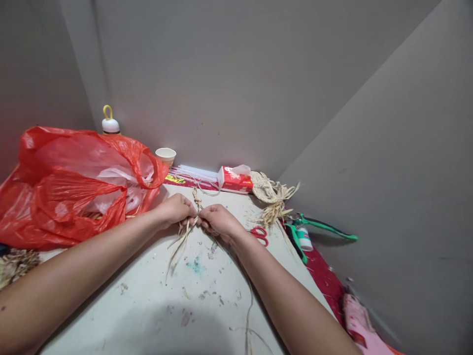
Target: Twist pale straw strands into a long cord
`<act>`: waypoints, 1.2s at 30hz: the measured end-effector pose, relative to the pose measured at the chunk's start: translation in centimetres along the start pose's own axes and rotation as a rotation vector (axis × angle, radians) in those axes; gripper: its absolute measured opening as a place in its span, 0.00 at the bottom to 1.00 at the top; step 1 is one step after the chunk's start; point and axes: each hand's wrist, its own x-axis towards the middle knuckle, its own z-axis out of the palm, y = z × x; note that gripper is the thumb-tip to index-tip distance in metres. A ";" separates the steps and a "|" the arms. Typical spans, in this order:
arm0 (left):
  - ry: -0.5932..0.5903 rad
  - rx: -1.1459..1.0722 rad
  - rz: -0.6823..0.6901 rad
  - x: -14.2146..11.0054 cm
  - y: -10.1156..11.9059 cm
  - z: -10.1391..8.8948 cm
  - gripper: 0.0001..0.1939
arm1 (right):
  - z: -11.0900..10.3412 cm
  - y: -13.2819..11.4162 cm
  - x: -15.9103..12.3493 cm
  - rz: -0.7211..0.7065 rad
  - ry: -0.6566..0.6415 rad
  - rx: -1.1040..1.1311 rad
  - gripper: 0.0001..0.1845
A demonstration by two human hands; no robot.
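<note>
Both my hands meet over the far middle of a stained white table (155,305). My left hand (176,209) is closed in a pinch on a thin plait of pale straw (197,198) that runs away from me on the table. My right hand (219,220) is closed on the same plait from the other side, fingertips touching those of the left. Loose straw strands (180,242) hang from the pinch toward me across the tabletop.
A big red plastic bag (70,182) fills the left side, a white bottle (110,121) behind it. By the wall stand a paper cup (165,156), a red tissue pack (235,179) and a straw bundle (271,197). Red scissors (259,233), green pliers (314,228) and a small bottle (304,238) lie right.
</note>
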 end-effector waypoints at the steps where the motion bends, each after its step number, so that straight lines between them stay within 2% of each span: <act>1: 0.008 -0.023 -0.008 0.0 0.0 0.3 0.07 | 0.0 0.0 0.0 0.007 -0.017 0.033 0.10; 7: 0.112 -0.042 0.017 0.0 -0.6 2.2 0.05 | -0.2 0.0 0.0 0.031 -0.081 0.186 0.10; 15: 0.309 0.202 0.207 -0.6 -0.8 2.8 0.07 | -0.5 0.3 -0.1 0.035 -0.089 0.268 0.13; 19: 0.340 0.290 0.255 -0.9 -0.7 3.0 0.06 | -0.6 0.2 -0.3 0.028 -0.109 0.275 0.16; 22: 0.315 0.354 0.278 -1.2 -0.4 3.2 0.07 | -0.6 0.2 -0.4 0.022 -0.127 0.279 0.15; 27: 0.289 0.391 0.285 -1.9 0.0 3.5 0.17 | -0.5 0.3 -0.5 0.011 -0.129 0.285 0.15; 31: 0.266 0.347 0.290 -1.7 -0.2 3.6 0.18 | -0.7 0.3 -0.5 0.014 -0.131 0.294 0.13; 33: 0.185 0.249 0.259 -1.6 -0.1 3.3 0.19 | -1.0 0.2 -0.5 0.015 -0.133 0.303 0.13; 36: -0.083 0.099 0.147 -1.8 0.9 1.7 0.28 | -1.5 0.2 -0.4 0.017 -0.146 0.319 0.12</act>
